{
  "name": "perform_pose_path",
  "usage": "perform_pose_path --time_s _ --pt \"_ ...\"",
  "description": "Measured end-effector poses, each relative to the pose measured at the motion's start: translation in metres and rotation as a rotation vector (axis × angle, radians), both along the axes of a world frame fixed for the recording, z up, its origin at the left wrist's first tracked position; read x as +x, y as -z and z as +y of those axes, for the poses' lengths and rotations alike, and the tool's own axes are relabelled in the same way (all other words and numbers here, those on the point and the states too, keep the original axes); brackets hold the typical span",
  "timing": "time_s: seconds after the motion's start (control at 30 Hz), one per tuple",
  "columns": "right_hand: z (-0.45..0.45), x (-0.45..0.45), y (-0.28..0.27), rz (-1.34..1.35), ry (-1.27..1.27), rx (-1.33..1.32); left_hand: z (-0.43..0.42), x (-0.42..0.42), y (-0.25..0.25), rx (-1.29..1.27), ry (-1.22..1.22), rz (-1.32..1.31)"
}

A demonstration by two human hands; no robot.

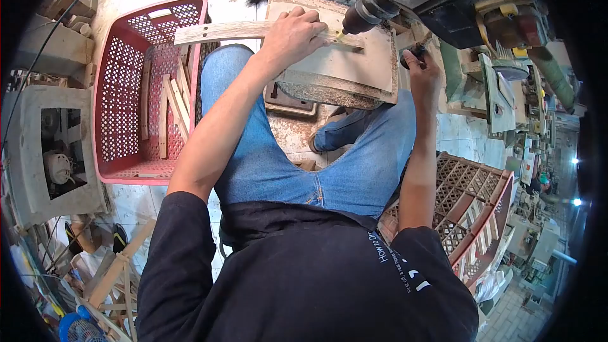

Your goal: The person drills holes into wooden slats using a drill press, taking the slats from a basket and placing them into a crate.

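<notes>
My left hand (292, 37) is closed over a pale wooden strip (231, 30) and presses it against the board (354, 73) of a drill press. The strip's left end, with a small dark hole in it, sticks out past the board. Just right of my fingers, the drill chuck (360, 20) points at the strip; whether the bit is inside the wood I cannot tell. My right hand (423, 66) grips a black-knobbed lever handle (415, 52) at the board's right side.
A red plastic crate (104, 114) with several wooden strips stands on the left. Another crate (487, 215), holding pale wood pieces, is at the right. The drill press head (456, 0) overhangs the upper right. A grey machine housing (31, 152) sits at far left.
</notes>
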State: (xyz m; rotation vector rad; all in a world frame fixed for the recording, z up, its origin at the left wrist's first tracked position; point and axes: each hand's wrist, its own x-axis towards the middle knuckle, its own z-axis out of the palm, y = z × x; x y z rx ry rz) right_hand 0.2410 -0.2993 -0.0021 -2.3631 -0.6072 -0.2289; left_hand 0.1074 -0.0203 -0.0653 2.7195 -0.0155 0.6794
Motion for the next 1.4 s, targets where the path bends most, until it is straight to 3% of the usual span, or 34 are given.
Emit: perform_pose_path --time_s 0.6,0.7,0.8,0.9,1.0,1.1,1.27,1.4 --pt "0.019 0.034 0.021 -0.183 -0.021 0.078 0.006 0.005 0.007 0.012 0.060 -0.045" --pt "0.025 0.052 0.026 -0.390 -0.011 -0.055 0.006 0.006 0.008 0.005 0.061 -0.064" --pt "0.036 0.056 0.030 -0.618 -0.057 0.062 0.007 0.007 0.008 0.019 0.060 -0.066" --pt "0.036 0.043 0.029 -0.341 0.114 -0.030 0.005 0.004 0.004 0.010 0.058 -0.089" --pt "0.026 0.046 0.025 -0.332 0.035 -0.049 0.005 0.004 0.004 -0.015 0.049 -0.044" --pt "0.037 0.045 0.031 -0.381 -0.004 0.096 0.004 0.005 0.006 -0.012 0.039 -0.088" --pt "0.022 0.032 0.024 -0.119 0.041 0.081 0.003 0.003 0.004 -0.015 0.052 -0.101" --pt "-0.025 -0.043 -0.050 0.217 -0.127 0.025 0.002 0.001 -0.001 -0.048 0.015 -0.045"
